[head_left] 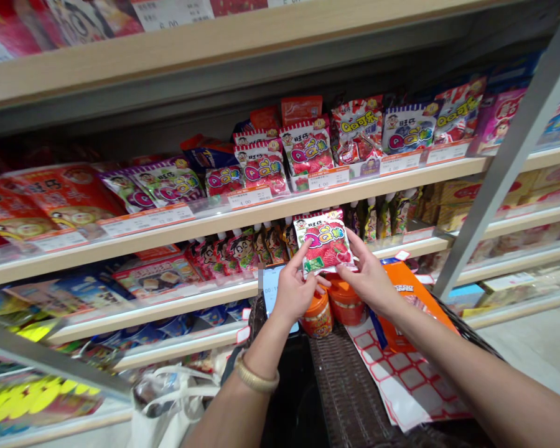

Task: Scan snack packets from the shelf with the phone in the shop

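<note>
Between my two hands a gummy candy bag (324, 246) is held upright, white and red with strawberry pictures. My left hand (296, 289) pinches its lower left side, with the index finger lying over the front. My right hand (366, 277) grips its right edge and lower corner. Below the bag, two orange-lidded tubs (316, 316) stand in a dark woven basket (343, 379). An orange wafer packet (413, 302) lies beside my right forearm. A lit phone (271, 289) is left of my left hand.
Ahead, a shelf (242, 214) carries rows of candy bags (308, 146) with price tags along its edge. Slanting metal posts (508, 149) stand at right and lower left. A white cloth bag (168, 404) is at bottom left. Red-patterned white paper (401, 379) lies in the basket.
</note>
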Tool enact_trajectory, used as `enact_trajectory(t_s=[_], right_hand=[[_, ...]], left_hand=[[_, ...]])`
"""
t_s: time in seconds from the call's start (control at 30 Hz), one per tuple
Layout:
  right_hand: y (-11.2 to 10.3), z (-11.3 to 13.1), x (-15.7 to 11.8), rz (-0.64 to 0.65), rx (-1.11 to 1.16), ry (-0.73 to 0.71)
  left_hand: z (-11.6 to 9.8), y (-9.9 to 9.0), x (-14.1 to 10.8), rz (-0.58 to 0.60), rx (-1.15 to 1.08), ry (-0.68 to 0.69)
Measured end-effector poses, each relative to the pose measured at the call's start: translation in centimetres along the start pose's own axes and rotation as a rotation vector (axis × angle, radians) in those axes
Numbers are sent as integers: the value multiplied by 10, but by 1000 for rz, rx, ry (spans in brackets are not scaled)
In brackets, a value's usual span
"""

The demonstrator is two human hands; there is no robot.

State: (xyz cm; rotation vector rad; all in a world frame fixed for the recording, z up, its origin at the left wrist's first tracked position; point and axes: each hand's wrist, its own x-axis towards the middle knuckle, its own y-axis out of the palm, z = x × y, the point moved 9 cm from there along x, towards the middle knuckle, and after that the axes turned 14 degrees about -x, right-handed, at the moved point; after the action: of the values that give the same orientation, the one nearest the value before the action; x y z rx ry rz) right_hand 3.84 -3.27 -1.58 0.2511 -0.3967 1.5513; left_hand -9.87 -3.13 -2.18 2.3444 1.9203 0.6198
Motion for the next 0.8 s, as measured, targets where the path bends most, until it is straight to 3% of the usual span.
enact_trajectory(t_s=[0.47, 0.8], right_hand=[[-2, -4, 2, -55, 45, -11], [-15, -10, 0, -202, -6, 34]], left_hand=[[1, -1, 1, 25, -1, 29], [-10, -18, 4, -154, 150, 219]])
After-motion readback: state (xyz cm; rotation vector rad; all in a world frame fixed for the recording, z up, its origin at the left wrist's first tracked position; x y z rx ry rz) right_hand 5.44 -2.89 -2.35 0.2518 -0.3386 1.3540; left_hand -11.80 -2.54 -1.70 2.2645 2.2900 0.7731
